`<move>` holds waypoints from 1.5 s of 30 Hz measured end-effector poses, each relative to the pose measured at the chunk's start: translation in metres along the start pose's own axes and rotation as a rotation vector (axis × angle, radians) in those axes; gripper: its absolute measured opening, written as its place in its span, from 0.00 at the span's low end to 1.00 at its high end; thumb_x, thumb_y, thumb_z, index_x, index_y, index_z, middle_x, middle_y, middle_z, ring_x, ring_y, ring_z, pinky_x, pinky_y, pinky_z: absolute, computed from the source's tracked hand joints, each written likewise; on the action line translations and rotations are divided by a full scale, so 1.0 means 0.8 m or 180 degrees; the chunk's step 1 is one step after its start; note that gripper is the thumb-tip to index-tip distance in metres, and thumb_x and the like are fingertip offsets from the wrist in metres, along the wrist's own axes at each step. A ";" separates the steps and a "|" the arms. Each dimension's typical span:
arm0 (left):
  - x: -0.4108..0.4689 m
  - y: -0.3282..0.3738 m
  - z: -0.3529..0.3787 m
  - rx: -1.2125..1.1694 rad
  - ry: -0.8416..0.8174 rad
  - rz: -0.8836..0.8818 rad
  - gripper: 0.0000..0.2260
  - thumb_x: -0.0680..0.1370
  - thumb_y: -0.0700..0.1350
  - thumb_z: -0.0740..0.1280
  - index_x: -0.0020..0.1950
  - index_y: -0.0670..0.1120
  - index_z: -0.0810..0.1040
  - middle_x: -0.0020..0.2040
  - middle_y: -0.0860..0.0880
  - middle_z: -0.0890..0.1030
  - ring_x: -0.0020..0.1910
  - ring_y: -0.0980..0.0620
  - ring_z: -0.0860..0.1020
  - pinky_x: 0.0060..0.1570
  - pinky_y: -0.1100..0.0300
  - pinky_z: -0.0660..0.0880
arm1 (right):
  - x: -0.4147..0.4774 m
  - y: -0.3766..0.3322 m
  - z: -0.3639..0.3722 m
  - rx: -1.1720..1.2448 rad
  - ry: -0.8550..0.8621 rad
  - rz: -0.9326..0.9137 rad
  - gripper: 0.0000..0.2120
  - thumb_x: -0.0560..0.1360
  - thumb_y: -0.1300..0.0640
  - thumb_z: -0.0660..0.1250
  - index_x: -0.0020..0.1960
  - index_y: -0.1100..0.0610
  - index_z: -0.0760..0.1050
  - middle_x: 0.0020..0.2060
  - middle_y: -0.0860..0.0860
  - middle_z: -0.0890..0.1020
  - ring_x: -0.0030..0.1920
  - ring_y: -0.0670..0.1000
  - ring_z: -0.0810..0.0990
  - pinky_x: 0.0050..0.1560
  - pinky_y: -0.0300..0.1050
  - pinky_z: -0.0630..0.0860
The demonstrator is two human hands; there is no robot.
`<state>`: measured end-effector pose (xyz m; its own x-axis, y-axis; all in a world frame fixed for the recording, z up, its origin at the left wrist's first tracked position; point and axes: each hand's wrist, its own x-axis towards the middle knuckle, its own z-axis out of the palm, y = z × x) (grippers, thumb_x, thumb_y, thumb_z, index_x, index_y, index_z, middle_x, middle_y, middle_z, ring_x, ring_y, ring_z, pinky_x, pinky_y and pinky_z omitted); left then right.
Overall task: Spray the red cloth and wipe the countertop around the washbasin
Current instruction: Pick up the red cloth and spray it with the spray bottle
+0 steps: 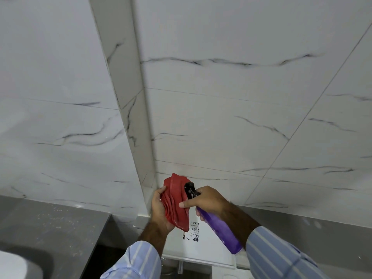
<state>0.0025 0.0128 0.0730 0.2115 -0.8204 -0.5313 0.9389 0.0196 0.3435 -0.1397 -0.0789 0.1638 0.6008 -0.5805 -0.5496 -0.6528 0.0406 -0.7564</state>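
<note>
My left hand (pixel 158 208) holds a crumpled red cloth (pixel 177 200) upright in front of the tiled wall. My right hand (pixel 207 199) grips the neck of a purple spray bottle (pixel 219 228), index finger stretched toward the cloth. The bottle's black nozzle (pixel 190 188) points at the cloth and nearly touches it. The grey countertop (pixel 52 224) lies at the lower left, dusted with pale specks. A white washbasin rim (pixel 12 264) shows at the bottom-left corner.
White marble-look wall tiles (pixel 221 117) fill most of the view, with a projecting column edge (pixel 138 127) in the middle. A white fixture with a black printed mark (pixel 192 232) sits below my hands. Striped blue sleeves cover both forearms.
</note>
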 end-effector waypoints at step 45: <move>-0.146 0.026 -0.053 0.0282 0.0065 -0.0020 0.24 0.70 0.39 0.64 0.64 0.29 0.76 0.53 0.32 0.79 0.47 0.36 0.80 0.49 0.46 0.81 | -0.012 0.101 0.153 0.1812 -0.0067 -0.0098 0.29 0.78 0.36 0.64 0.59 0.60 0.84 0.48 0.58 0.90 0.49 0.56 0.89 0.52 0.52 0.84</move>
<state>0.0086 0.1331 0.1093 0.2120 -0.8085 -0.5490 0.9128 -0.0369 0.4068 -0.1418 0.0298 0.0646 0.6284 -0.5723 -0.5269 -0.2869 0.4590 -0.8408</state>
